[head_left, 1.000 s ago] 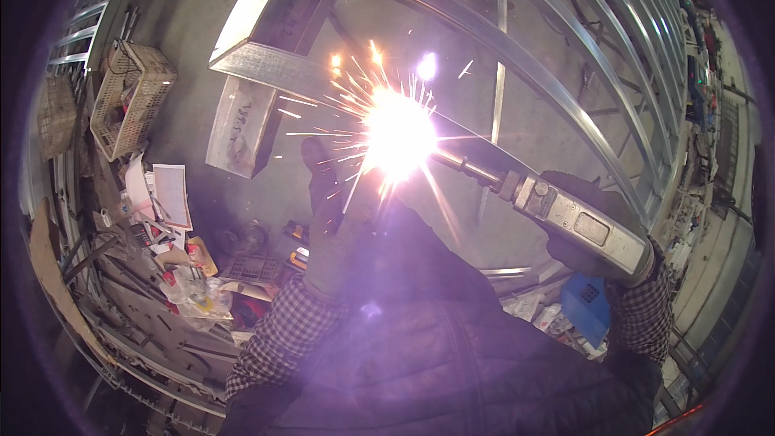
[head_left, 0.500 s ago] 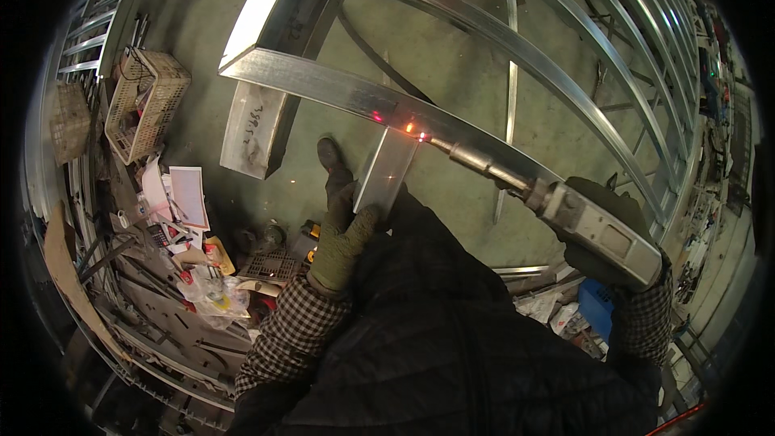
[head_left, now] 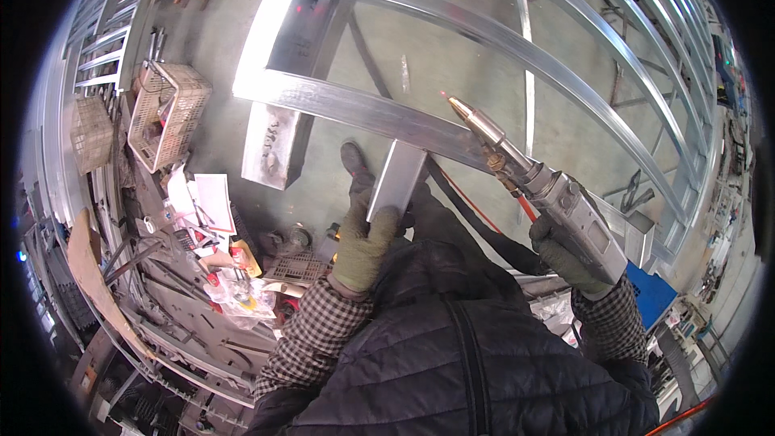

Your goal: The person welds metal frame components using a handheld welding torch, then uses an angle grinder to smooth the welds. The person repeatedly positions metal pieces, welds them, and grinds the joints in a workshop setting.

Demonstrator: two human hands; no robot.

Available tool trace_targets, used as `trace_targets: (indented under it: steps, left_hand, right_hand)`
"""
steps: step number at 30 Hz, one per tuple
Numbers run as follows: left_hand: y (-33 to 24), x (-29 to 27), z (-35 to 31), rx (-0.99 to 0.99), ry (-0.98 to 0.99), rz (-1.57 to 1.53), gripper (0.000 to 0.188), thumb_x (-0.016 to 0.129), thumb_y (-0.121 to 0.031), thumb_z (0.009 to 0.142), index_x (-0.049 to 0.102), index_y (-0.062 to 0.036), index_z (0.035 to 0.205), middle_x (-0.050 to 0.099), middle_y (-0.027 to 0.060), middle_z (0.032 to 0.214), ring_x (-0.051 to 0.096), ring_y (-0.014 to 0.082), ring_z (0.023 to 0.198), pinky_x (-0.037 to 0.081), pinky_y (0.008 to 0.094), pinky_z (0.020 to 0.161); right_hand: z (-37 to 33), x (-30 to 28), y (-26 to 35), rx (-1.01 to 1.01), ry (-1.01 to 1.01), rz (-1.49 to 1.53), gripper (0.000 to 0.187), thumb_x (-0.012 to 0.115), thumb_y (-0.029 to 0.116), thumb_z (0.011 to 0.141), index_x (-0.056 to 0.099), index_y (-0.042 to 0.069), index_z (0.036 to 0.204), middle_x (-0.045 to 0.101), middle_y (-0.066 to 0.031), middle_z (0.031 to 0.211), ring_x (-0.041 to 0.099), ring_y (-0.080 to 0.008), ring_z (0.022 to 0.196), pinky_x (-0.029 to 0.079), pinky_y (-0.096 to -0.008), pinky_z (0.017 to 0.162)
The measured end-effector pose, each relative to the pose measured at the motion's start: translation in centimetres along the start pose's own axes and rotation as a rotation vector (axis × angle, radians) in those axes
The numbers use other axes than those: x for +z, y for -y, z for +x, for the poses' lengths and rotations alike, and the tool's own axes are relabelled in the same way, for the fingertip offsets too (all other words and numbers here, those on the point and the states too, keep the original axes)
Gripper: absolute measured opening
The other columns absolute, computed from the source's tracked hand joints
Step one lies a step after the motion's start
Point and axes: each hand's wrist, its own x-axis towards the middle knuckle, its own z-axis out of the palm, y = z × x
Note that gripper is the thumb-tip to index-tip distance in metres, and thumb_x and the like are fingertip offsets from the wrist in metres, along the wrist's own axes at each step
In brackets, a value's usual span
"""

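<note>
My gloved left hand (head_left: 365,252) is closed around the lower end of a short rectangular metal tube (head_left: 398,176). The tube's upper end meets the near rail of a shiny metal frame (head_left: 347,105). My right hand (head_left: 567,260), also gloved, grips a handheld laser welding gun (head_left: 565,206) by its body. The gun's copper-coloured nozzle (head_left: 468,115) points up and to the left over the rail, apart from the joint. A small red glow shows at its tip. From the gun a dark hose (head_left: 510,252) runs down past my legs.
Long parallel rails (head_left: 622,40) of the frame stretch away to the right. A beige plastic crate (head_left: 169,113) stands at the left. Below it lie papers (head_left: 211,203), a clear plastic bag (head_left: 246,300) and a bent cardboard sheet (head_left: 93,274). A blue bin (head_left: 652,291) is beside my right forearm.
The welding gun's nozzle has lifted off the joint, up and to the right. The bright spots at the joint are gone. The tube stays in my left hand, and the picture is brighter.
</note>
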Motion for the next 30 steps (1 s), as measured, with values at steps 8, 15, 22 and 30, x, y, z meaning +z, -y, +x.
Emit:
trace_targets:
  steps: [8, 15, 22, 30]
  left_hand:
    - [0.3, 0.1, 0.5, 0.01, 0.049, -0.022, 0.065, 0.072, -0.043, 0.103, 0.05, 0.005, 0.142, 0.072, 0.0147, 0.118, 0.072, 0.0214, 0.099, 0.059, 0.0339, 0.087]
    - [1.0, -0.1, 1.4, 0.033, 0.071, 0.018, 0.061, 0.072, -0.037, 0.103, 0.053, 0.0086, 0.139, 0.07, 0.0088, 0.106, 0.066, 0.0145, 0.091, 0.055, 0.0279, 0.08]
    - [-0.7, -3.1, 1.1, -0.042, 0.304, 0.19, 0.071, 0.075, -0.046, 0.099, 0.054, 0.0076, 0.141, 0.07, 0.0102, 0.104, 0.068, 0.014, 0.083, 0.056, 0.0292, 0.072]
    - [-2.2, -15.3, -4.0, 0.051, 0.578, 0.206, 0.083, 0.079, -0.043, 0.097, 0.047, 0.012, 0.15, 0.071, 0.0103, 0.112, 0.069, 0.0178, 0.1, 0.055, 0.0312, 0.091]
  right_hand:
    - [1.2, 2.6, -0.5, -0.187, -0.051, -0.098, 0.063, 0.083, 0.015, 0.089, 0.057, -0.002, 0.144, 0.076, -0.0074, 0.109, 0.073, -0.0143, 0.094, 0.059, -0.0307, 0.083]
    - [0.9, 6.3, 0.5, -0.279, 0.07, -0.318, 0.073, 0.088, 0.021, 0.087, 0.056, -0.001, 0.148, 0.078, -0.0076, 0.11, 0.075, -0.0132, 0.096, 0.061, -0.0303, 0.084]
    - [-0.6, 14.0, 3.6, -0.161, 0.181, 0.01, 0.083, 0.09, 0.021, 0.088, 0.048, -0.003, 0.155, 0.072, -0.0106, 0.125, 0.07, -0.0151, 0.109, 0.058, -0.0316, 0.095]
    - [0.1, 25.4, 6.4, -0.195, 0.166, 0.054, 0.078, 0.089, 0.021, 0.088, 0.05, -0.003, 0.152, 0.071, -0.0087, 0.127, 0.069, -0.0147, 0.11, 0.057, -0.0318, 0.097]
